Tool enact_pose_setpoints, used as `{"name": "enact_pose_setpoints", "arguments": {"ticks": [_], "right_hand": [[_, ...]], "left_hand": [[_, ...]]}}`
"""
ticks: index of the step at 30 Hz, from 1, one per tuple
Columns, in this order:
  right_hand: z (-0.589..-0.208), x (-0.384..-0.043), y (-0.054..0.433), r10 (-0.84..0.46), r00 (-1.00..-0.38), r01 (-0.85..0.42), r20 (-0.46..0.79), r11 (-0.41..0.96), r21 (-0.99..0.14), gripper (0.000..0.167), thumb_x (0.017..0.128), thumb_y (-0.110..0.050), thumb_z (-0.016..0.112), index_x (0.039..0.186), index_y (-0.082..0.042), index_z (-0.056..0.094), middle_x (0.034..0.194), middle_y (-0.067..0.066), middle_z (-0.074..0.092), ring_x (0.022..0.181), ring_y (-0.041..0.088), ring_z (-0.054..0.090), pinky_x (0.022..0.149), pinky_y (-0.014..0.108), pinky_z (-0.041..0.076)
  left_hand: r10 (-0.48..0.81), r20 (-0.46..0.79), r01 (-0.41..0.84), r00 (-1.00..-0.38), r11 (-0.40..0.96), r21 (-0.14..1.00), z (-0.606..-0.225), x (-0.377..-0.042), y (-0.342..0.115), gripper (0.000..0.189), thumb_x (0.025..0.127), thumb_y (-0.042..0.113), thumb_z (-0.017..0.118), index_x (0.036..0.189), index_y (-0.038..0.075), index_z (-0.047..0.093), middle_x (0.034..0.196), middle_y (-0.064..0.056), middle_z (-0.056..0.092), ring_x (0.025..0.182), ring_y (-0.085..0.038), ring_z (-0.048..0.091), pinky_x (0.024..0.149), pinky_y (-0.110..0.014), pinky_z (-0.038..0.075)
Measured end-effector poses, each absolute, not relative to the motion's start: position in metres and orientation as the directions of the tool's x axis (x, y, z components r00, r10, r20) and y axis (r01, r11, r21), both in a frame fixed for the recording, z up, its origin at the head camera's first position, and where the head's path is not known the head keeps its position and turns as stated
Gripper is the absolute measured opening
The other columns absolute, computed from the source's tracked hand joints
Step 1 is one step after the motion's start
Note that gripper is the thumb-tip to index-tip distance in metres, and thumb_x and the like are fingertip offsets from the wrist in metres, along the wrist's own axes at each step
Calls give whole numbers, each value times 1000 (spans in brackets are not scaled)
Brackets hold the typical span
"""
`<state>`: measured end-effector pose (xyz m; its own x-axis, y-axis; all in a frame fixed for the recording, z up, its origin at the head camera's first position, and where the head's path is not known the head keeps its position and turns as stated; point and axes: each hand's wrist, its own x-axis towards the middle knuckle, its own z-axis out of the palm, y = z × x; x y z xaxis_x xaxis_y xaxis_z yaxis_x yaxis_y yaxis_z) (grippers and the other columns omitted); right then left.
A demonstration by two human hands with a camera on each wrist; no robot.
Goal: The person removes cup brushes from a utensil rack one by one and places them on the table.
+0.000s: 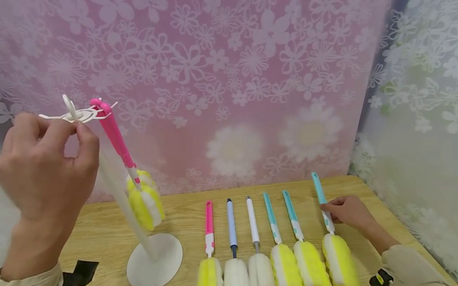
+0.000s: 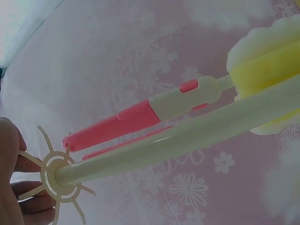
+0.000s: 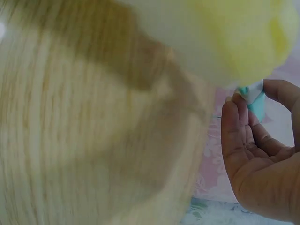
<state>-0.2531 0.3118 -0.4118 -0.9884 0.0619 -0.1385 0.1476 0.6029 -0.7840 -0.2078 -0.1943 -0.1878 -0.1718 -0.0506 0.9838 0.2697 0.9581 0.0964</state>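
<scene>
Left hand (image 1: 44, 166) grip pinches the rack (image 1: 83, 115) top, pink brush (image 1: 118, 141) hanging just beside; right hand (image 1: 347, 212) grip pinches a teal brush (image 1: 325, 212) handle.

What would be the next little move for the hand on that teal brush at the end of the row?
Probably lift it toward the rack. The right hand already pinches the teal-handled brush, the left hand steadies the rack's top, and pink brushes hang there already.
</scene>
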Motion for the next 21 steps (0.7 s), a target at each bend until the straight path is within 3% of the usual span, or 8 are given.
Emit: {"name": "enact_pose_setpoints", "arguments": {"ticks": [6,14,21], "right_hand": [[-425,-260,308,49,-979,184,-197,625,-758,42,89,-30,65,101,10,67,85,10,67,76,23,66,69,38,55],[-432,-263,300,20,-981,153,-194,695,-703,32,86,-26,68,84,6,71,70,5,65,65,21,66,64,37,54],[-439,-264,296,33,-980,166,-198,687,-708,30,86,-27,68,81,3,71,67,4,63,62,19,60,62,33,52]], "left_hand": [[-55,984,272,-169,957,100,-189,-209,-195,36,86,24,45,69,-3,61,76,-20,47,62,-37,45,48,-47,26],[-61,985,270,-161,957,103,-190,-210,-194,35,86,24,45,69,-4,60,75,-21,47,62,-38,45,48,-47,26],[-71,985,270,-158,956,112,-189,-209,-193,34,86,23,46,68,-3,59,75,-21,47,62,-38,44,48,-46,24]]}}
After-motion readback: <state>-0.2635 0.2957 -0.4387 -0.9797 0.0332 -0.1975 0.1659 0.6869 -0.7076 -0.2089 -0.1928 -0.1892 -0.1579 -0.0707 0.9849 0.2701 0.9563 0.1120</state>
